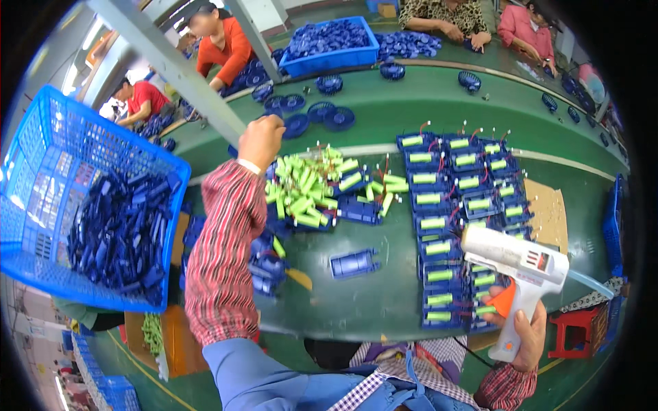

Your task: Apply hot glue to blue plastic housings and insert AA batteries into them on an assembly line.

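My right hand (531, 335) is wrapped round the handle of a white hot glue gun (524, 257) with an orange trigger; a pale blue glue stick (591, 282) comes out of its back. The gun's front lies over rows of blue plastic housings (439, 277), each with a light green battery cell in it. My left hand (262, 140) reaches far out beside the metal post, fingers curled closed; whatever they hold is hidden. Just right of that wrist lies a heap of green battery cells (305, 181) with wires. One bare blue housing (354, 263) lies alone in mid-table.
At left stands a blue basket (175, 226) full of dark blue parts. A slanted metal post (181, 75) rises near my left hand. Beyond runs a green conveyor (404, 103) carrying round blue grilles (339, 118). Several people work across it, near a blue bin (329, 65).
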Motion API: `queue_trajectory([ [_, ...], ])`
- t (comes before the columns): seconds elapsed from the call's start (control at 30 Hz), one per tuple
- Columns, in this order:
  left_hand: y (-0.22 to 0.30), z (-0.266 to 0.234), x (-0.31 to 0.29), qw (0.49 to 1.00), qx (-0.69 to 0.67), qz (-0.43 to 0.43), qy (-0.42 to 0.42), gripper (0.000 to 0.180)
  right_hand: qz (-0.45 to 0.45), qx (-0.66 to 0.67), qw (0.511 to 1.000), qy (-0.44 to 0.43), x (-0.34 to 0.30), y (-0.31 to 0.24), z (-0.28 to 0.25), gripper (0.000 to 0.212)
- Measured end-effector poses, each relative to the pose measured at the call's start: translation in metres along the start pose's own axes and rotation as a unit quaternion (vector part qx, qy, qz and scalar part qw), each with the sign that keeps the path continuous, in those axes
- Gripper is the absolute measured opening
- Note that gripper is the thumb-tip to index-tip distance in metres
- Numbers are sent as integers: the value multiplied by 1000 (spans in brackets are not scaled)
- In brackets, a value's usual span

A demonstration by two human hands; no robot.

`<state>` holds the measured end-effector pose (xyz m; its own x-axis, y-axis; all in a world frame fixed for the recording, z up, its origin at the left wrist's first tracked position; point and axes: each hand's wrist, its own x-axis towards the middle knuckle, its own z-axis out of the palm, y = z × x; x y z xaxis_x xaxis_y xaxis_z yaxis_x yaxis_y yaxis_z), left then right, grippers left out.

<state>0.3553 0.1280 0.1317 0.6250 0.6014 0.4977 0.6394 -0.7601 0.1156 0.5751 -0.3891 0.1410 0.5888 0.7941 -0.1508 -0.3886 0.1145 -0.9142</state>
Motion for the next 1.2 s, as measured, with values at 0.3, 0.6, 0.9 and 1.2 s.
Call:
queue_trajectory([
  [0.3,-81,165,137,964,117,-224,-87,20,-1,-34,992,118,30,-4,5,45],
  [0.6,-141,206,124,943,196,-244,-116,27,59,-77,974,203,59,13,-3,50],
  [0.9,-137,199,141,945,105,-311,-6,30,88,-85,971,206,71,13,3,53],
  [1.2,-12,75,154,608,-773,-16,-181,32,-8,27,992,121,56,17,3,59],
])
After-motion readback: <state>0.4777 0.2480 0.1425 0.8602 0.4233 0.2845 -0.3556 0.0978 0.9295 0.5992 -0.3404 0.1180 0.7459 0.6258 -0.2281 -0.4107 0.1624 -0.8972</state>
